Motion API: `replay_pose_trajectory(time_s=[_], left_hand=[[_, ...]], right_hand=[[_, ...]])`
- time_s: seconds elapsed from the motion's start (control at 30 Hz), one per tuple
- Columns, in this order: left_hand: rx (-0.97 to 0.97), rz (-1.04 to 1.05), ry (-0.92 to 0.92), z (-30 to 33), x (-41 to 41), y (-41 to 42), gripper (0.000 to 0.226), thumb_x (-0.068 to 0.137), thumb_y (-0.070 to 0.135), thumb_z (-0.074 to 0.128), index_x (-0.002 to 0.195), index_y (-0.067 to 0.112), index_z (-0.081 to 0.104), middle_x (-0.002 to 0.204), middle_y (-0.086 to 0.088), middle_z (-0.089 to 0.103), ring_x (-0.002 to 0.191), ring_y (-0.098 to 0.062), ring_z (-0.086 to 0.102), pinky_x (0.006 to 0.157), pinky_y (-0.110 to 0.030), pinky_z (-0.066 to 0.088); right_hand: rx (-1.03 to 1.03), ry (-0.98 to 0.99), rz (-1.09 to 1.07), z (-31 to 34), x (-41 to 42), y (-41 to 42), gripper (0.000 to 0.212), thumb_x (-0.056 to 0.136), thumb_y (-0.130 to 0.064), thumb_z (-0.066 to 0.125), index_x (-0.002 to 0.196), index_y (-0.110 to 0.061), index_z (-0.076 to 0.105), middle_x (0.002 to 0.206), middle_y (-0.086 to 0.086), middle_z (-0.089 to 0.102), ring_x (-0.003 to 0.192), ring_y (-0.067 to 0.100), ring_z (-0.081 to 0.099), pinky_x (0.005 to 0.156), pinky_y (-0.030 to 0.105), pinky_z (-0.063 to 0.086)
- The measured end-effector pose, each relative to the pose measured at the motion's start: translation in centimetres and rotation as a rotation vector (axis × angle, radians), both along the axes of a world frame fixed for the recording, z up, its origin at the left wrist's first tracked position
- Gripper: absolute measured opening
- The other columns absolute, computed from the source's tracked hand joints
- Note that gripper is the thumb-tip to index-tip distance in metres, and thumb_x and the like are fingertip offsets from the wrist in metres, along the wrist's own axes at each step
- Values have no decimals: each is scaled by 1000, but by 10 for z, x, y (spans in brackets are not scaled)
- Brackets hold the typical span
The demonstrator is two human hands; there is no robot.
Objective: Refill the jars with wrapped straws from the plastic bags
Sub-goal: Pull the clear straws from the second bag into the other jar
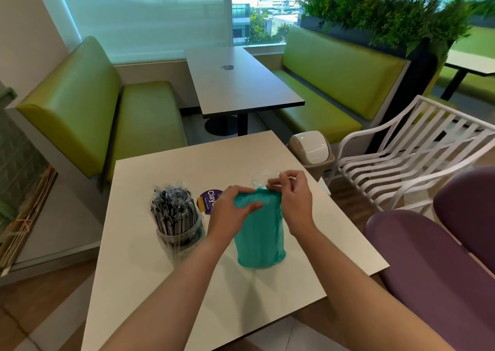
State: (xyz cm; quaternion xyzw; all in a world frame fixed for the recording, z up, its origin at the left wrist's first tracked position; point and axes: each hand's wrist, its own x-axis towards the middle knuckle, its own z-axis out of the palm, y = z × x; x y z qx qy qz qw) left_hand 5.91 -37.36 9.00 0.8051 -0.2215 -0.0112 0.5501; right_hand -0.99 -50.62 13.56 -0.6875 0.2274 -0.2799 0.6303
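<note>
A teal plastic bag (258, 235) of straws stands upright in the middle of the white table (267, 297). My left hand (231, 211) holds its top from the left, thumb across the bag's mouth. My right hand (293, 192) pinches the bag's upper right edge. To the left, a clear jar (178, 239) holds a clear-wrapped bundle of dark straws (172, 208) sticking out of its top. Behind the teal bag the rim of a second clear jar (261, 178) shows, mostly hidden by my hands.
A purple round sticker (210, 200) lies on the table between jar and bag. A small beige bin (310, 149) and a white slatted chair (407, 149) stand to the right, purple seats (434, 257) nearer. Green benches (88, 115) and another table (235, 83) lie beyond.
</note>
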Motion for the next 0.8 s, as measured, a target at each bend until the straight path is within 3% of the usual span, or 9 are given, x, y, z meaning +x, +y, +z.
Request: replay_pose_trajectory(time_s=[0.17, 0.33, 0.63, 0.8], left_hand=[[-29, 59, 5, -9, 0, 3, 25, 74, 34, 83, 95, 29, 71, 102, 13, 68, 100, 0, 60, 87, -18, 46], [3, 101, -21, -6, -2, 2, 23, 75, 34, 83, 94, 28, 72, 97, 12, 65, 94, 5, 56, 76, -4, 38], [58, 177, -7, 1, -5, -5, 24, 76, 37, 81, 95, 25, 72, 96, 13, 62, 88, 17, 48, 69, -1, 34], [79, 208, 8, 2, -6, -7, 25, 77, 41, 79, 95, 27, 70, 98, 13, 62, 86, 2, 53, 68, -18, 39]], right_hand=[[102, -44, -24, 5, -2, -13, 13, 104, -26, 38, 106, -16, 45, 97, 2, 70, 78, 14, 72, 69, 20, 57], [120, -56, -82, 3, -5, -22, 17, 105, -28, 35, 111, -14, 43, 99, 2, 70, 80, 14, 73, 77, 29, 59], [121, -158, -288, 4, -12, -32, 11, 104, -26, 37, 109, -18, 42, 106, 5, 68, 84, 15, 72, 80, 28, 59], [105, -192, -348, 5, -14, -35, 7, 104, -24, 37, 107, -20, 42, 108, 6, 67, 85, 14, 72, 82, 30, 59]])
